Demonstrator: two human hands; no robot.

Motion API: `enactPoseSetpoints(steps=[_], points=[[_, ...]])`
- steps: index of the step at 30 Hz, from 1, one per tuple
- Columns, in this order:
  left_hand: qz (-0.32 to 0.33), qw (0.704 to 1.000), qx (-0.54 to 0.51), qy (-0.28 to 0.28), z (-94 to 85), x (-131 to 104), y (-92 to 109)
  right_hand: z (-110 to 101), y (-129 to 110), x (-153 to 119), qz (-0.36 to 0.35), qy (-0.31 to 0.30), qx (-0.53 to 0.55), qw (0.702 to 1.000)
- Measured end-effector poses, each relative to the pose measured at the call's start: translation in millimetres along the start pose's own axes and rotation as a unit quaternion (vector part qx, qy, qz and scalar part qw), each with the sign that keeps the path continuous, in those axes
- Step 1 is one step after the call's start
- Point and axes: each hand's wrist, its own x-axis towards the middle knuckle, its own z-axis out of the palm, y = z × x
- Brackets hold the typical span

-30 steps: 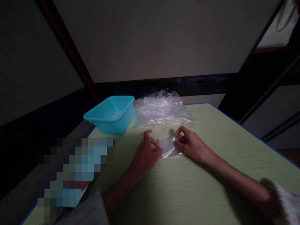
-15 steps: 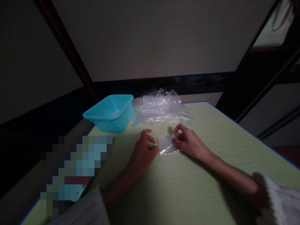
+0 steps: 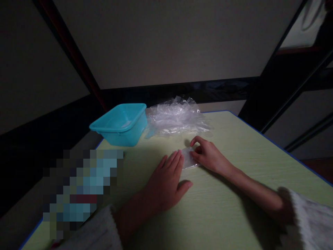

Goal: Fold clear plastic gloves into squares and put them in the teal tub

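Note:
A small clear plastic packet (image 3: 188, 159) lies flat on the pale green table (image 3: 218, 208). My left hand (image 3: 168, 180) rests palm down with its fingers stretched over the packet's left part, thumb apart to the right. My right hand (image 3: 208, 154) is at the packet's right end, its thumb and bent index finger apart and its other fingers curled at the packet's edge. Whether those curled fingers pinch the packet is hard to make out.
Behind the hands is a heap of clear plastic bags (image 3: 177, 116). A turquoise basin (image 3: 127, 133) with a small pale piece inside stands at the back left. A pixelated area (image 3: 91, 187) covers something at the left. A panelled wall rises behind the table.
My left hand has flattened from a curled pose and moved right onto the packet, covering its left part. My right hand has stayed nearly still. The view has shifted slightly.

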Motion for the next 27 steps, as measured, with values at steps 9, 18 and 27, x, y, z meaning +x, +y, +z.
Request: enactPoseSetpoints(steps=[9,18,27], points=[[0.002,1.000,0.020,-0.011,-1.2,0.3,1.0,-18.1,-3.2,-10.6,-0.030,0.076,-0.221,0.972],[0.005,1.000,0.015,0.015,0.3,0.1,2.5,13.6,-11.2,-37.3,-0.233,-0.071,-0.331,0.912],[0.001,1.000,0.029,0.009,-1.7,0.4,3.9,12.9,0.5,-38.1,-0.208,-0.104,-0.331,0.915]])
